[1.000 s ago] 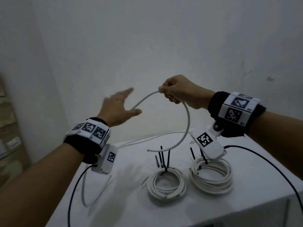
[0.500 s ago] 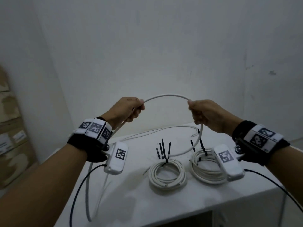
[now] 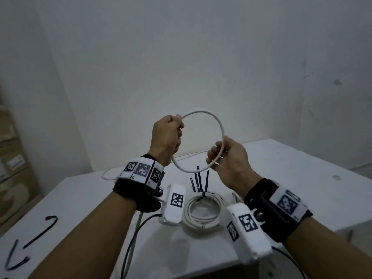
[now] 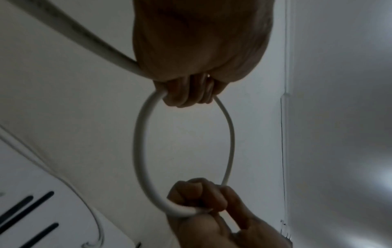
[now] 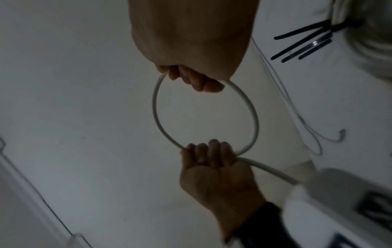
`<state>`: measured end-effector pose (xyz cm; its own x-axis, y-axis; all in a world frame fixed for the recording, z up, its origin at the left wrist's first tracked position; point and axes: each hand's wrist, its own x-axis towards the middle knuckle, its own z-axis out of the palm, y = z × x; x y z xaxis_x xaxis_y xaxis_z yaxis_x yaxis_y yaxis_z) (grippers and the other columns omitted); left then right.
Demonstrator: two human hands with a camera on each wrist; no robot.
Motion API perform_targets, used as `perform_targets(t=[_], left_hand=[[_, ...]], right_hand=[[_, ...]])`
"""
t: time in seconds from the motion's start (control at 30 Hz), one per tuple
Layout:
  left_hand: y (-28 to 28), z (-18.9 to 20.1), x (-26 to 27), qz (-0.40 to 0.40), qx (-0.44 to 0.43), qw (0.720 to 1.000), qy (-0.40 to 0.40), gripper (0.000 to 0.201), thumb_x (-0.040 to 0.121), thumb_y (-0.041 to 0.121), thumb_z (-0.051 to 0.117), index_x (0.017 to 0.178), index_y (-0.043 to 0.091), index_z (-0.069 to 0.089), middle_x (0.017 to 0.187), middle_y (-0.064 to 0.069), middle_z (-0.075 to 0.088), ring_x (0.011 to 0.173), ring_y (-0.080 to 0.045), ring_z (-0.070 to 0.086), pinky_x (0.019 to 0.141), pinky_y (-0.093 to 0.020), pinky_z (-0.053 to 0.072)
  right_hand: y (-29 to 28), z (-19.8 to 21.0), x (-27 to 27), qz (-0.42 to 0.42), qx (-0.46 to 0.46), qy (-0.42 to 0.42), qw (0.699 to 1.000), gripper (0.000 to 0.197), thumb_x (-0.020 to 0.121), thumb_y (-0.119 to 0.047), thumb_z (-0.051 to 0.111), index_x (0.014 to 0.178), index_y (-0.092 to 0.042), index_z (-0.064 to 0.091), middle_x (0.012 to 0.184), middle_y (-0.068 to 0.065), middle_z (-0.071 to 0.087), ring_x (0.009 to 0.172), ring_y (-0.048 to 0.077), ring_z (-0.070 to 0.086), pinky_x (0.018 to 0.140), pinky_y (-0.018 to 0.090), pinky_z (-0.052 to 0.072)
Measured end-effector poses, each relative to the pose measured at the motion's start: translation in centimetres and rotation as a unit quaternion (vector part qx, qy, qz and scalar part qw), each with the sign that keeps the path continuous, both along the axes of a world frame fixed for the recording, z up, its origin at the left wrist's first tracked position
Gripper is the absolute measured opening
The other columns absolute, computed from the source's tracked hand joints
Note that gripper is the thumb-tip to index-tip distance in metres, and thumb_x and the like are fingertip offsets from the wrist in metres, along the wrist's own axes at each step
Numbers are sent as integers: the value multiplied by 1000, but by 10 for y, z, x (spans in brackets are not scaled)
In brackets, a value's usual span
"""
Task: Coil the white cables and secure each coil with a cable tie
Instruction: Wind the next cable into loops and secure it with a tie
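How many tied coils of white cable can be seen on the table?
1 for certain: the tied coil lies on the table between the two wrists. A second coil may be hidden behind the right wrist.

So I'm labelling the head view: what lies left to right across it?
Loose ties → left hand → cable loop → right hand

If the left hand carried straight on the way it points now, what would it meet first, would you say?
The left hand points up and away, gripping the cable loop. Past its knuckles only the bare wall shows, so the way looks free until there; depth is unclear.
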<state>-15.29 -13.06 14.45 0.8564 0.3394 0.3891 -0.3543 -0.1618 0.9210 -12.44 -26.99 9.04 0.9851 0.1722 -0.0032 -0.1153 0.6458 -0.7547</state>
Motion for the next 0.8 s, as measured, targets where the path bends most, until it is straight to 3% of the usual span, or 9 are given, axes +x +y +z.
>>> perform_targets(t=[0.07, 0.1, 0.2, 0.23, 0.33, 0.4, 0.5, 0.67, 0.8], left_hand=[[8, 1, 0, -9, 26, 999, 20, 33, 100, 24, 48, 71, 11, 50, 41, 10, 34, 34, -7, 21, 36, -13, 16], [13, 0, -1, -14, 43, 998, 32, 32, 100, 23, 50, 70, 11, 52, 41, 10, 34, 34, -7, 21, 37, -13, 16], [18, -2, 0, -34, 54, 997, 50, 30, 99, 22, 50, 71, 10, 53, 43, 8, 36, 35, -7, 22, 37, -14, 16], [18, -2, 0, -42, 39, 997, 52, 30, 99, 22, 50, 72, 10, 52, 45, 7, 36, 35, -7, 22, 37, -14, 16], [20, 0, 2, -75, -21, 996, 50, 29, 100, 24, 46, 74, 12, 51, 50, 4, 37, 36, -7, 24, 36, -15, 16], [21, 1, 2, -95, -46, 993, 49, 28, 100, 25, 44, 76, 12, 51, 50, 5, 39, 37, -7, 26, 35, -16, 18], [25, -3, 1, -115, -83, 989, 50, 27, 101, 24, 43, 77, 12, 50, 52, 5, 40, 37, -7, 28, 35, -18, 21], [31, -10, 0, -111, -89, 989, 46, 28, 101, 23, 41, 79, 11, 51, 56, 2, 46, 40, -10, 38, 37, -18, 30], [39, -18, 1, -72, -69, 995, 19, 22, 102, 16, 41, 86, 9, 54, 74, -8, 68, 61, -20, 63, 53, -27, 53]], right_hand=[[-9, 0, 9, -115, -260, -122, 951, 12, 90, -16, 56, 102, -13, 55, 100, 5, 60, 88, 17, 55, 73, 28, 42], [-15, 3, 14, -190, -368, -209, 886, 26, 88, -15, 60, 112, -13, 53, 112, 4, 57, 99, 16, 53, 80, 29, 42], [-15, 22, 9, -341, -455, -461, 681, 16, 86, -23, 60, 98, -13, 59, 96, -4, 55, 88, 16, 53, 78, 30, 41], [-10, 26, 3, -333, -464, -492, 657, 13, 86, -27, 60, 88, -14, 59, 86, -6, 56, 79, 15, 53, 71, 29, 41], [12, 19, -14, -116, -559, -449, 687, 28, 86, -48, 61, 87, -20, 63, 79, -8, 65, 72, 11, 59, 68, 30, 49], [24, 2, -19, -33, -625, -446, 640, 36, 85, -54, 58, 100, -22, 65, 89, -8, 67, 79, 10, 60, 71, 29, 49], [39, -7, -21, -53, -641, -480, 597, 30, 93, -43, 53, 104, -17, 63, 95, -3, 65, 84, 16, 57, 71, 30, 44], [56, -17, -21, -78, -600, -530, 594, 26, 96, -33, 48, 77, -16, 48, 76, -3, 49, 69, 15, 43, 61, 30, 31], [56, -21, -13, -151, -497, -520, 678, 27, 92, -21, 54, 68, -16, 42, 61, -4, 43, 57, 17, 39, 55, 31, 27]])
